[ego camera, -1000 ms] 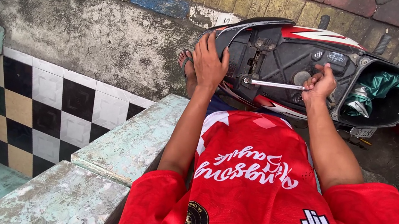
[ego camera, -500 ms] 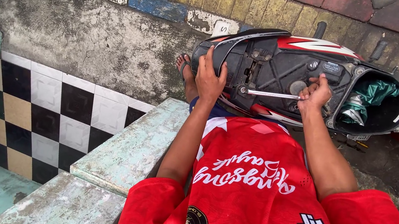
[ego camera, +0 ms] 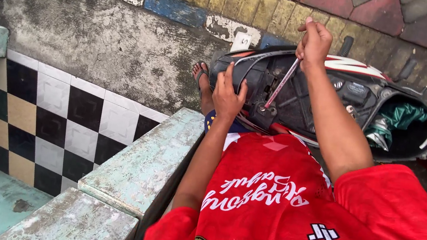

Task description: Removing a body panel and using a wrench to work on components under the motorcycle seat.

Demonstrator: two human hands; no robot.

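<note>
Your right hand (ego camera: 314, 39) has risen, clenched on the long screwdriver (ego camera: 281, 83), above the scooter body (ego camera: 311, 100) (seat off). Left hand (ego camera: 228, 91) rests open-fingered on the scooter's near edge; keep the shaft straight.

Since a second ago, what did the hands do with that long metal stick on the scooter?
The right hand lifted the thin metal rod from lying level across the open scooter body to standing steeply, its lower end down inside. The left hand slid a little lower along the black edge. The right hand kept its grip on the rod, and the green cloth stayed in the compartment.
</note>
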